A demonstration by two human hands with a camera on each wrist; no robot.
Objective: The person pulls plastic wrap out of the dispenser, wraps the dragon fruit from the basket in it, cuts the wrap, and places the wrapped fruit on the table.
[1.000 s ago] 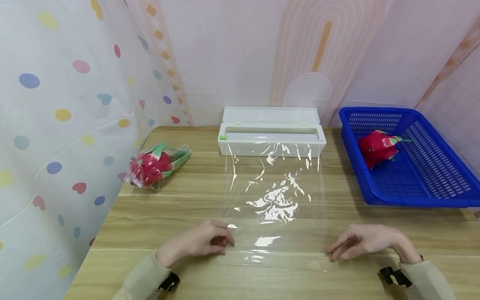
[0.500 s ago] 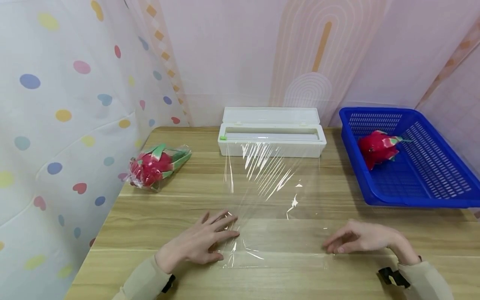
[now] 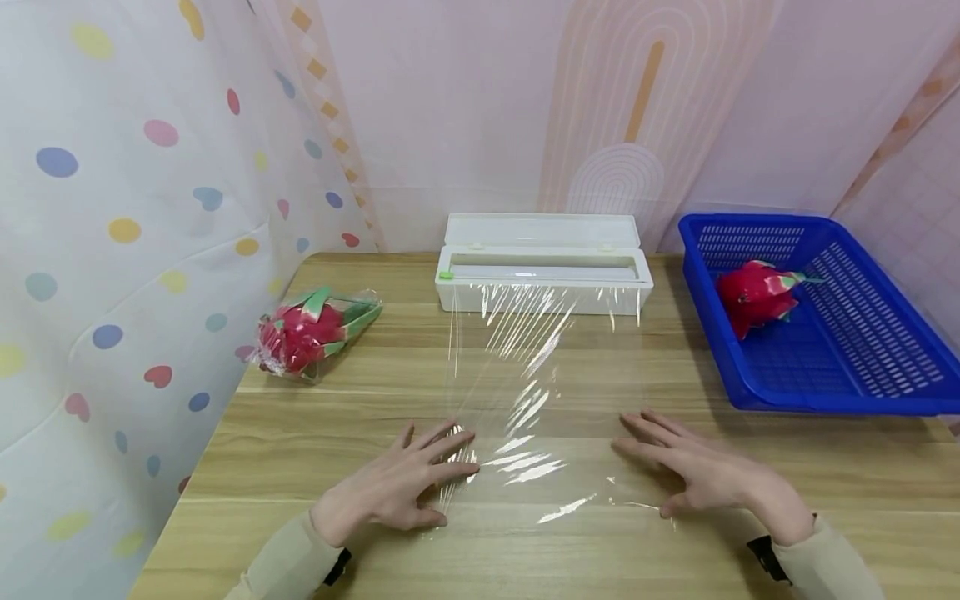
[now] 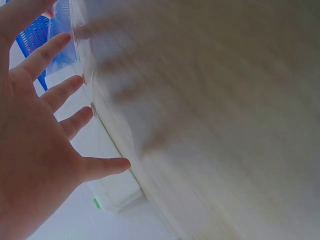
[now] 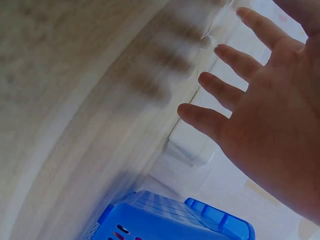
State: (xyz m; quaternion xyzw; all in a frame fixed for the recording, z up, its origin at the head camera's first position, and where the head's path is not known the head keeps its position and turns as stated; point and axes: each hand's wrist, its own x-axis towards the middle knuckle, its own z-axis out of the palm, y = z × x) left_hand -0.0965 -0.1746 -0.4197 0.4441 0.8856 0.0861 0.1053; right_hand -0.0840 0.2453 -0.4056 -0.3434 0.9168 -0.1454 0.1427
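A clear sheet of cling film (image 3: 540,417) stretches across the wooden table, running from a white dispenser box (image 3: 543,296) whose lid stands raised. My left hand (image 3: 397,483) lies at the sheet's left edge with spread fingers touching the film. On the opposite edge, my right hand (image 3: 705,475) also has its fingers extended, the fingertips at the film. Both wrist views show the left palm (image 4: 40,145) and the right palm (image 5: 280,110) facing the table, fingers straight and apart, gripping nothing.
Left of the film lies a dragon fruit (image 3: 303,333) wrapped in clear film. A blue plastic basket (image 3: 840,398) at the right holds another dragon fruit (image 3: 757,293). A green slider (image 3: 447,275) sits on the box's left end. Patterned curtains (image 3: 480,108) hang behind the table.
My left hand has gone from pinching the film's edge to spread fingers, then my right hand has done likewise, moving slightly inward. Creases and reflections in the film have shifted.
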